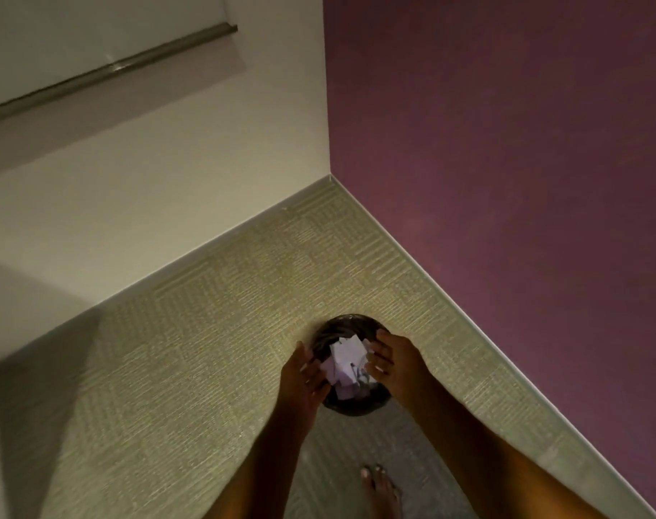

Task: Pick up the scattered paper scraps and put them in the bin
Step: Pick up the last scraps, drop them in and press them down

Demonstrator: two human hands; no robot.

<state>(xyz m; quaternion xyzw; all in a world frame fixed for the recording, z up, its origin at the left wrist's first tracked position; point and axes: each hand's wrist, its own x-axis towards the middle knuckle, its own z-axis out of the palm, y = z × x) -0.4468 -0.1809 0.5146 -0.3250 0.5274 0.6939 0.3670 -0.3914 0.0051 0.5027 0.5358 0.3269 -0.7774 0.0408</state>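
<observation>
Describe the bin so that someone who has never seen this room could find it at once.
Start at the corner where the cream wall meets the purple wall, then come forward over the woven beige carpet. The bin is the small, round, dark container on the floor there, between the left hand and right hand. It alone holds pale paper scraps.

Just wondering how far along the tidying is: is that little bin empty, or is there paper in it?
Not empty. Pale paper scraps show inside the dark bin, between both hands. How deep the pile goes cannot be told.
</observation>
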